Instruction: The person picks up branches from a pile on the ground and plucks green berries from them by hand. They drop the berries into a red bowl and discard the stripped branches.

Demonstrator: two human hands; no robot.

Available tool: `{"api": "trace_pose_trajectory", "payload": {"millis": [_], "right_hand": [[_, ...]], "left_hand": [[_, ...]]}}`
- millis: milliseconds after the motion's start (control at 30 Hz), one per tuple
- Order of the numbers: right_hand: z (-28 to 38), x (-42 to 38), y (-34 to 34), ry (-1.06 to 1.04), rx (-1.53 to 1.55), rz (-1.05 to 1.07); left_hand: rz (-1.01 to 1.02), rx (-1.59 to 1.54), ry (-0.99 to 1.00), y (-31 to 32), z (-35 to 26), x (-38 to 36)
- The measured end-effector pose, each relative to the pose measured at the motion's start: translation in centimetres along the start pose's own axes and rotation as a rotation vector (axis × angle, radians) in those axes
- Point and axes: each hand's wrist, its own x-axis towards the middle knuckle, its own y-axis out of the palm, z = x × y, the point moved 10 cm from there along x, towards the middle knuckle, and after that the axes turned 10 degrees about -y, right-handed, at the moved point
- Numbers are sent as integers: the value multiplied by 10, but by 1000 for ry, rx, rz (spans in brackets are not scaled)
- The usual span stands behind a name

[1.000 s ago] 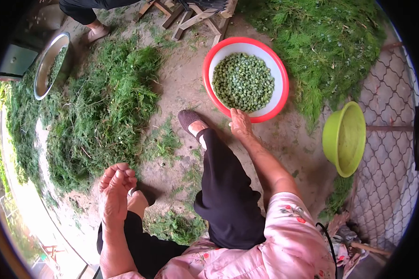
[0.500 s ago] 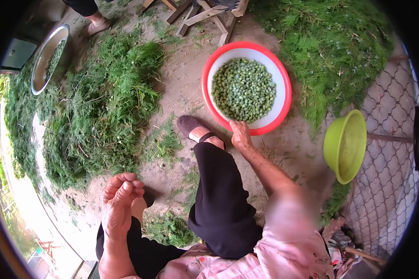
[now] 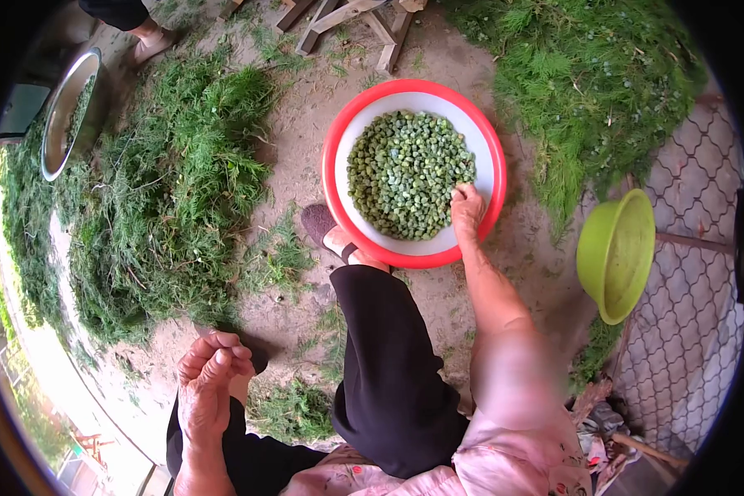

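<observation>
A red-rimmed white basin [image 3: 488, 153] stands on the ground in front of my right foot, holding a heap of small green berries [image 3: 405, 174]. My right hand [image 3: 469, 213] reaches inside the basin at its near right side. Its fingers are bent together at the edge of the berries, and whatever is between them is hidden. Over my left knee, my left hand [image 3: 207, 384] is held palm up with its fingers curled in and the thumb pressed against them. What it may hold cannot be seen.
Cut green branches [image 3: 165, 198] are heaped on the left, and more berry-bearing branches [image 3: 595, 99] lie at the upper right. A lime-green basin [image 3: 616, 256] tilts against the wire fence [image 3: 678, 331]. A metal bowl [image 3: 56, 140], wooden legs [image 3: 347, 21] and another person's foot [image 3: 153, 43] are farther off.
The red-rimmed basin has shifted left and slightly closer to me. My right hand has left its near rim and moved in to the berries. My left hand stays curled by the knee.
</observation>
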Motion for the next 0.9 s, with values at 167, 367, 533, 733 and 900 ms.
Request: {"api": "trace_pose_trajectory", "payload": {"millis": [167,367,533,733,900], "right_hand": [[0,26,30,102,-153,66],[4,32,31,-6,-289,95],[7,34,29,22,285,77],[61,62,72,-195,182,242],[54,72,96,-222,-308,297]], "left_hand": [[-5,33,-12,2,-1,2],[0,41,-16,4,-3,3],[-9,50,-28,2,-1,3],[-29,48,-70,1,2,2],[-47,34,-64,0,-1,1]]}}
